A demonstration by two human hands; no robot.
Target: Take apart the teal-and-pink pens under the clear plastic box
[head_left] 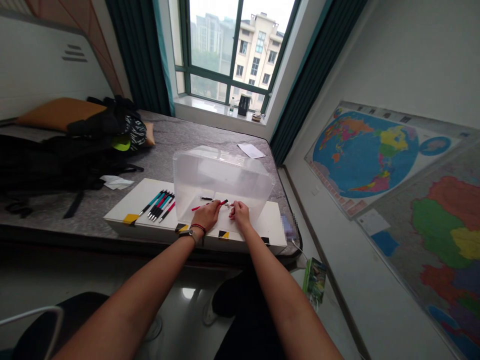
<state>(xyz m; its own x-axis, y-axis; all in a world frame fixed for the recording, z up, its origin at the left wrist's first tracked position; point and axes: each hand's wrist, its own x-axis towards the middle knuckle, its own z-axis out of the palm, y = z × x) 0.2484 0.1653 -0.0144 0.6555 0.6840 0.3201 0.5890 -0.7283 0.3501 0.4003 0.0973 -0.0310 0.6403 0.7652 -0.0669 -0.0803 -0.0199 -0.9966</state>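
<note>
A clear plastic bin (225, 172) lies on its side on a white board (142, 192), its opening towards me. My left hand (207, 215), with a watch and a red band at the wrist, is closed on a red and black pen (224, 202) at the bin's opening. To its right my right hand (239, 214) has its fingers curled together by a small light-coloured piece, too small to make out. A red piece (195, 208) and a black piece (206, 198) rest inside the bin. Several pens (159, 205) lie side by side on the board's left part.
The board rests on a grey bed (165, 132). Black bags (56, 160) and a crumpled tissue (116, 182) lie left, a white paper (251, 150) behind the bin. A green box (315, 280) stands low at right.
</note>
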